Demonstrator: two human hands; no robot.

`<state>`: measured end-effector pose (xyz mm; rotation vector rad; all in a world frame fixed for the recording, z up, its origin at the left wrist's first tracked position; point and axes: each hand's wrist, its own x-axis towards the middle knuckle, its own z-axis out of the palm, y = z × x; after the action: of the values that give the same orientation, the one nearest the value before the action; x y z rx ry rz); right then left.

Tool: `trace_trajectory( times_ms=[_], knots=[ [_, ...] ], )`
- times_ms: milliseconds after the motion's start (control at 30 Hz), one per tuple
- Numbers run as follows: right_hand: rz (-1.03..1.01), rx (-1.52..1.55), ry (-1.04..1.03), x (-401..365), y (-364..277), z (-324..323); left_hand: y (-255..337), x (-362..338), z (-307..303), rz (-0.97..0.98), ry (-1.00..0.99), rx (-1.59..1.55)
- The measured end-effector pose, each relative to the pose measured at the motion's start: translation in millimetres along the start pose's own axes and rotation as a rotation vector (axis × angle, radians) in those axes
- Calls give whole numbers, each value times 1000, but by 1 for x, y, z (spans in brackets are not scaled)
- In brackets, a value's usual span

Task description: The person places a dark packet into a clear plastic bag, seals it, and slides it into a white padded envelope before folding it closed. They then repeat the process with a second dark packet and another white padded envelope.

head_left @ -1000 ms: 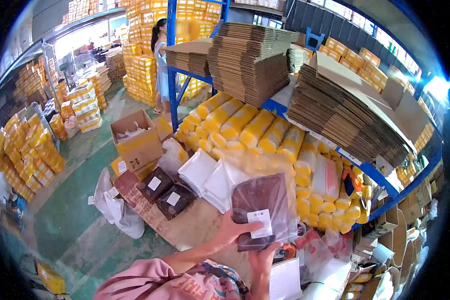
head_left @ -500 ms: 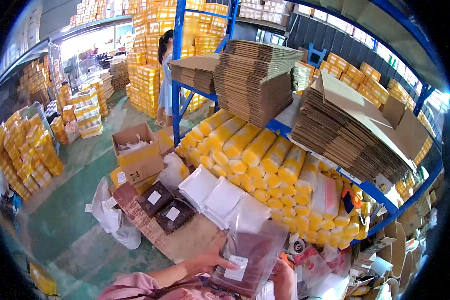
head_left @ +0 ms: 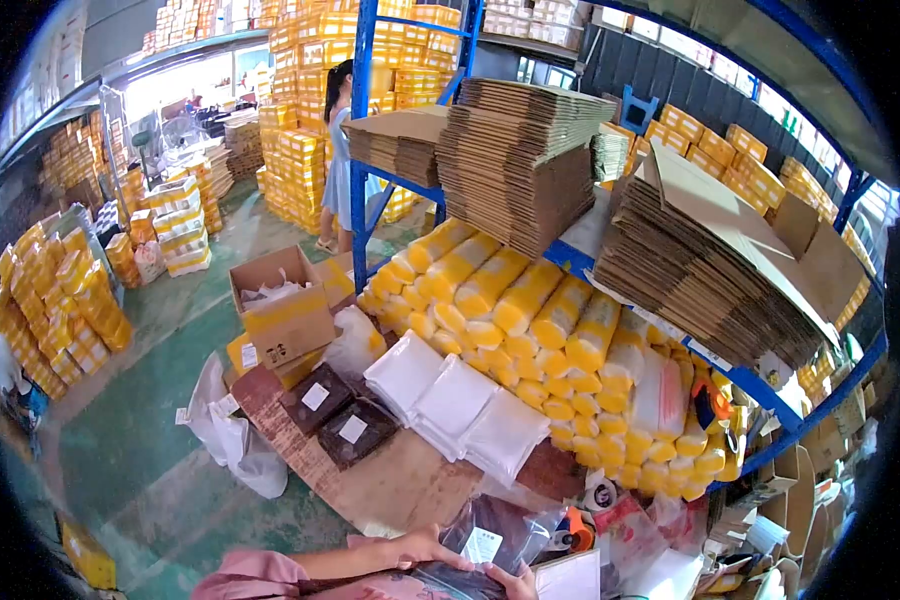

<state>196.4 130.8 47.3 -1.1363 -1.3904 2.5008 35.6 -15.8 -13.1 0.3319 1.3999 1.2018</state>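
Near the bottom of the view, my left hand (head_left: pixel 420 549) grips the left side of a dark item in a clear plastic bag (head_left: pixel 460 515) with a white label. My right hand (head_left: pixel 513 580) holds the same bag at its lower right edge, fingers closed on it. Beyond them on the brown board (head_left: pixel 390 480) lie two dark labelled packs (head_left: pixel 357 430) at the left and a row of white plastic-wrapped packs (head_left: pixel 457 405). An orange tape dispenser (head_left: pixel 575 530) is just right of the bag.
A blue shelf rack (head_left: pixel 365 150) holds cardboard stacks (head_left: pixel 515 160) above yellow-and-white rolls (head_left: pixel 525 300). An open carton (head_left: pixel 288 315) and a white plastic bag (head_left: pixel 232 430) stand left. A person (head_left: pixel 340 170) in light blue is behind the rack; another person (head_left: pixel 5 370) is at the far left.
The bag in my hands has been lowered and tilted flatter, away from the white packs. My right hand has moved left, under the bag's lower edge. The view has shifted slightly.
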Motion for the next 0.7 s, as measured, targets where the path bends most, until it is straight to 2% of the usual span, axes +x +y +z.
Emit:
trace_trajectory(
  times_ms=[100,200,300,400,433,533,600,700],
  knots=[
    [-3,69,-28,1,4,-1,23,-18,5,31,-12,-27],
    [10,88,3,1,2,0,67,-47,9,-36,-70,-63],
    [72,129,34,-11,-14,9,65,-44,13,72,-58,-138],
    [61,102,31,-23,-30,14,48,-30,10,206,-12,-43],
    [32,181,14,-17,-22,9,45,-28,9,237,5,-10],
    [-27,368,-30,-8,-7,2,72,-47,14,341,37,111],
    [22,308,7,4,-6,3,85,-53,15,435,38,225],
    [22,239,-57,15,3,-4,79,-46,14,354,48,273]
  ],
)
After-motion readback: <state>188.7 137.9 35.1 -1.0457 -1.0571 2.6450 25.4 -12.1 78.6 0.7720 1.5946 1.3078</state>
